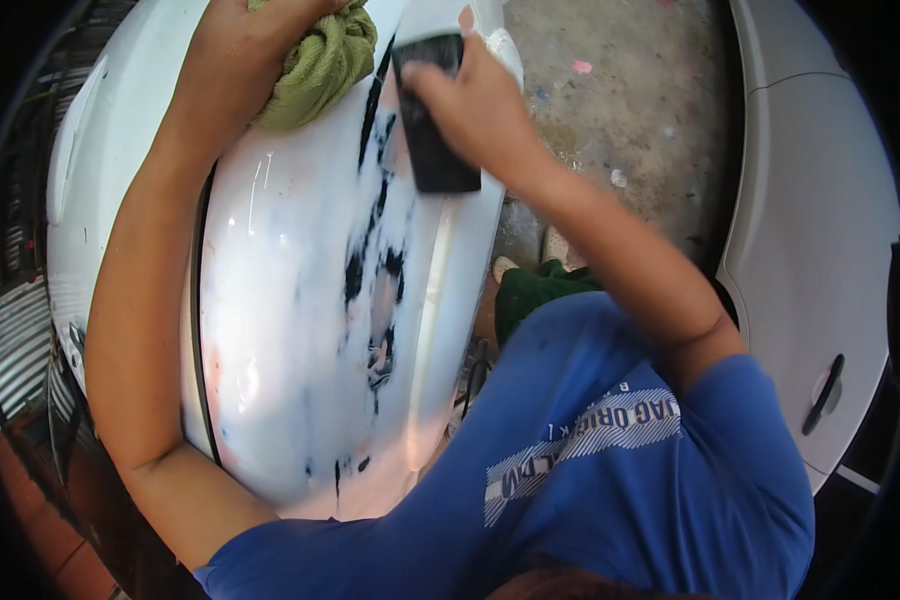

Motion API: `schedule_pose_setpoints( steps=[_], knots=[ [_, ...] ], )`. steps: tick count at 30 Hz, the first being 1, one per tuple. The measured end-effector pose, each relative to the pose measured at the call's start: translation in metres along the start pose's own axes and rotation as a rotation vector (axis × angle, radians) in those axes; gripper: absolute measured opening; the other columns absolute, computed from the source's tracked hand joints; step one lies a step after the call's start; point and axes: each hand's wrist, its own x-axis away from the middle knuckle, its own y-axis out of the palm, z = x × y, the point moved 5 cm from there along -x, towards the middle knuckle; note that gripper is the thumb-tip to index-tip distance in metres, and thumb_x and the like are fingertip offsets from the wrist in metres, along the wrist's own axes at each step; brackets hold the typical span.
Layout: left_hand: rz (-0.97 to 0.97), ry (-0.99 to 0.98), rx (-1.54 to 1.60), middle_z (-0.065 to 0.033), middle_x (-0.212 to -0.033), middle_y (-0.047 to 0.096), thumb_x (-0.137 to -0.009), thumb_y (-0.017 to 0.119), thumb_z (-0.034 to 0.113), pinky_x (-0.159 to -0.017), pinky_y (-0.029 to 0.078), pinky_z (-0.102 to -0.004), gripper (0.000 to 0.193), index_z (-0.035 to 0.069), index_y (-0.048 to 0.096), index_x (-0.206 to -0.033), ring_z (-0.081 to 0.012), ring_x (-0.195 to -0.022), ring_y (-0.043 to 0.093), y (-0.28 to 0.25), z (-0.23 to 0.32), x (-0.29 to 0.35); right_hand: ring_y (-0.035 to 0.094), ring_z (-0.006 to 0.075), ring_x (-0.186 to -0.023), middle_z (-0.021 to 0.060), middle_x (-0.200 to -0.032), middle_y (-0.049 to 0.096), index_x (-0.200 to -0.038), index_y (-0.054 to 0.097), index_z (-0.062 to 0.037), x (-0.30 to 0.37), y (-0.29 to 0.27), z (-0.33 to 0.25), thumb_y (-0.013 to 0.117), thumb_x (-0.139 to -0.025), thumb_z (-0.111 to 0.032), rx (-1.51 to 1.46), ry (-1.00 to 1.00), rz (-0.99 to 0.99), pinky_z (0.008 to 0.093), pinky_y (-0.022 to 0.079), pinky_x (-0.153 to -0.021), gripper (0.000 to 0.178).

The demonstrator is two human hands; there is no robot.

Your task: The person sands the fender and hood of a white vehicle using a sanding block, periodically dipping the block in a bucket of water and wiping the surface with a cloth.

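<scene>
A white car body panel [270, 270] curves below me, wet and shiny, with black streaks and pinkish patches where the paint is worn through. At its far left part, my left hand [240, 50] is closed on a bunched green cloth [320, 75] that rests against the panel. My right hand [475, 105], slightly blurred, grips a flat black rectangular sheet of sandpaper [435, 150], its thumb on top. The sandpaper lies on the panel over the streaked area, near the right edge. The fingers under it are partly hidden.
To the right stands another light-coloured car [810, 220] with a black door handle [823, 395]. Stained concrete floor [630, 120] runs between the two. Corrugated metal sheets [15, 335] are at the left. My feet in light clogs [555, 243] stand beside the panel.
</scene>
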Motion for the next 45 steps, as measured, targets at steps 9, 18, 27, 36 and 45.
schedule_pose_setpoints(
  steps=[9, 18, 27, 36, 45],
  knots=[
    [0.020, -0.002, -0.016, -0.0027, -0.085, 0.065, -0.090, 0.068, 0.016, -0.071, 0.050, -0.0252, 0.013, 0.004, 0.064, -0.094, -0.0101, -0.076, 0.061, 0.001, -0.002, 0.003, 0.070, 0.0422, -0.084, 0.0290, -0.087, 0.069, -0.102, 0.058, 0.0080, 0.013, 0.004, -0.001, 0.064, -0.086, -0.033, -0.073, 0.064, -0.066, 0.0472, 0.054, -0.078, 0.044],
    [0.001, 0.019, -0.015, -0.0023, -0.085, 0.065, -0.090, 0.068, 0.016, -0.072, 0.050, -0.0252, 0.013, 0.005, 0.064, -0.095, -0.0100, -0.077, 0.061, 0.000, 0.000, 0.000, 0.071, 0.0415, -0.081, 0.0270, -0.083, 0.070, -0.096, 0.063, 0.0075, -0.006, 0.001, -0.001, 0.065, -0.087, -0.032, -0.081, -0.023, 0.016, 0.0459, 0.056, -0.075, 0.041],
    [0.007, 0.016, -0.037, -0.0018, -0.086, 0.064, -0.089, 0.069, 0.013, -0.072, 0.050, -0.0253, 0.011, 0.005, 0.064, -0.094, -0.0096, -0.077, 0.060, 0.000, -0.006, -0.002, 0.072, 0.0409, -0.085, 0.0276, -0.088, 0.070, -0.106, 0.062, 0.0080, -0.005, 0.005, 0.005, 0.066, -0.087, -0.034, -0.104, 0.017, -0.027, 0.0447, 0.056, -0.081, 0.047],
    [0.044, 0.030, -0.034, -0.0017, -0.085, 0.063, -0.088, 0.068, 0.012, -0.072, 0.050, -0.0252, 0.010, 0.005, 0.064, -0.094, -0.0096, -0.077, 0.059, 0.001, -0.006, -0.001, 0.071, 0.0416, -0.086, 0.0280, -0.088, 0.070, -0.103, 0.063, 0.0059, -0.012, -0.001, 0.002, 0.067, -0.086, -0.034, -0.052, -0.047, 0.055, 0.0474, 0.055, -0.078, 0.044],
    [0.023, 0.019, -0.026, -0.0020, -0.085, 0.063, -0.088, 0.068, 0.011, -0.072, 0.050, -0.0249, 0.009, 0.005, 0.064, -0.093, -0.0096, -0.077, 0.060, -0.003, -0.011, -0.006, 0.071, 0.0388, -0.084, 0.0274, -0.089, 0.070, -0.110, 0.062, 0.0050, -0.012, 0.003, 0.005, 0.066, -0.087, -0.033, -0.072, -0.026, -0.013, 0.0456, 0.056, -0.079, 0.045]
  ],
)
